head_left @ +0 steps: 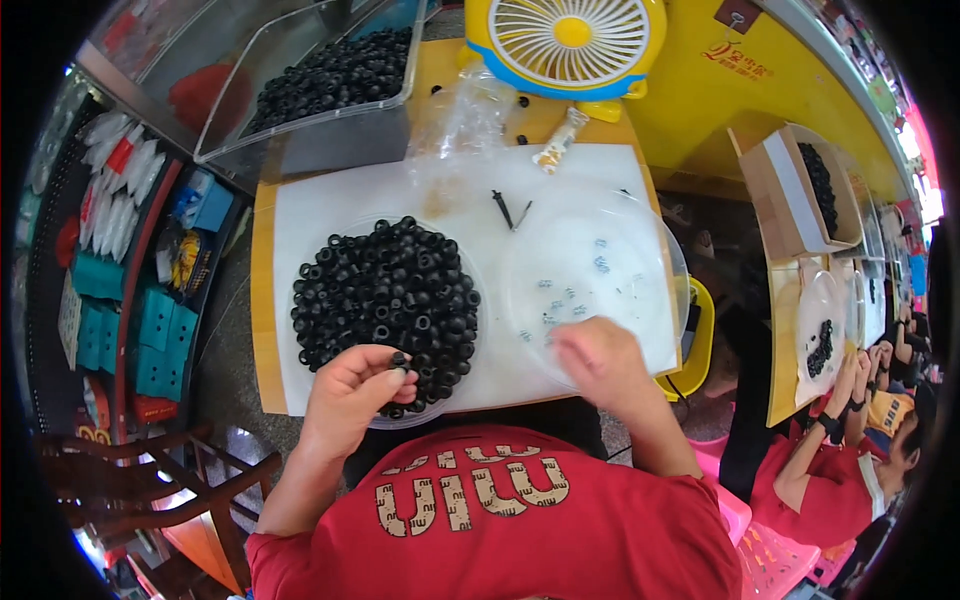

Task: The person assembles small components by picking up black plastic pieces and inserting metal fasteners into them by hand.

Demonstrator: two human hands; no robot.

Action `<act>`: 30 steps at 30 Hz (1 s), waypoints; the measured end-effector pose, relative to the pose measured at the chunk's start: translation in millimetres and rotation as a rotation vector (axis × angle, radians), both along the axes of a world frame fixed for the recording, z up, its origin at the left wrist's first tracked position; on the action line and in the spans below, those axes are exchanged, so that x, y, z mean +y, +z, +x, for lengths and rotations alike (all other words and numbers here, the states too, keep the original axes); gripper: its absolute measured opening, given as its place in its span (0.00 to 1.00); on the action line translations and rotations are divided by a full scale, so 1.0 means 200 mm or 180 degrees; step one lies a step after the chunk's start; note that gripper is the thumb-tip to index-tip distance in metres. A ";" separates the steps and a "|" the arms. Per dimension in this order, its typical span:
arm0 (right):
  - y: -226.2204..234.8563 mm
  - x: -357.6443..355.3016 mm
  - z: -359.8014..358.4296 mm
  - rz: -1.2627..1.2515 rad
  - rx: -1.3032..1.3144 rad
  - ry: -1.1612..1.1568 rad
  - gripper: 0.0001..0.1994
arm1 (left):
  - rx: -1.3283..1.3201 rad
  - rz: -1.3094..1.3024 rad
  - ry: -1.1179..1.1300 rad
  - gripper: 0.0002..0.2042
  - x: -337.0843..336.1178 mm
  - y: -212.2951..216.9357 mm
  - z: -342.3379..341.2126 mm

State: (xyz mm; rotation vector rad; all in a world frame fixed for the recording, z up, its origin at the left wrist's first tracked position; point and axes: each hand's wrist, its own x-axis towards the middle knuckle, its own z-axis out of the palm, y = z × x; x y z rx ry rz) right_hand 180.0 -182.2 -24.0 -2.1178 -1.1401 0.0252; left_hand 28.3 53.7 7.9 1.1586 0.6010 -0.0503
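Between the thumb and fingers of my left hand [352,393] is a small black cord-lock-like part [400,361]. This hand is at the near edge of a heap of similar round black parts with holes [390,290], piled on a clear round tray [478,330]. Over the near side of a second clear round tray [650,215] is my right hand [600,365]. Its fingers are smeared by motion, so I cannot see whether they hold anything. Tiny metallic pieces, perhaps springs [601,264], lie scattered on that tray, just beyond the hand.
A clear bin [330,140] of black parts stands back left. Behind the trays lie black tweezers [503,208], a plastic bag [465,120] and a small packet [562,142] before a yellow fan [570,40]. Right are a yellow bin [700,335] and a co-worker in red [825,490].
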 end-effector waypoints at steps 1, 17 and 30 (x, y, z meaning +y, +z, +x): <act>-0.02 -0.06 0.04 -0.0063 -0.0106 -0.0318 0.06 | 0.0000 0.0036 0.0032 0.08 0.01 0.00 0.00; 0.06 -0.28 0.20 -0.1340 0.0422 -0.0771 0.05 | 0.0199 0.0238 0.0098 0.07 0.00 -0.01 -0.04; 0.00 -0.23 0.10 -0.2594 0.0631 -0.0331 0.08 | 0.0072 0.0225 -0.0044 0.07 -0.03 -0.01 -0.02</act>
